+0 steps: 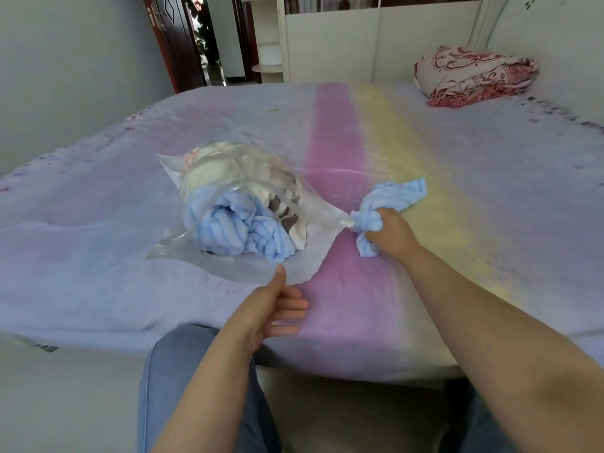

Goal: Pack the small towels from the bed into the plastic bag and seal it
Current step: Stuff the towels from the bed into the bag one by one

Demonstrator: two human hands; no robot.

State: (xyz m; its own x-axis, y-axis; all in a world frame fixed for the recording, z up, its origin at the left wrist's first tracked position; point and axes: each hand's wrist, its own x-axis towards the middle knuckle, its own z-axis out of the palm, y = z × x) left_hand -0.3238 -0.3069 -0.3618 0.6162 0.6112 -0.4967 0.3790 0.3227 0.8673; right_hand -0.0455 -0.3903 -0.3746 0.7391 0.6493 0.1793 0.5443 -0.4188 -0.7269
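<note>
Nearest me, my left hand (274, 305) lies loose and empty by the plastic bag (235, 204)'s mouth. My right hand (387, 233) clutches a bunched blue towel (389, 204) just beside it. Other towels already fill the bag on the bed (457, 191). Unheld, the limp mouth may collapse, snagging this one.

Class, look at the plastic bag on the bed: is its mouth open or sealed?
Open. The bag lies on its side with its mouth gaping towards the camera, towels bulging out; the right hand grips another blue towel outside.
</note>
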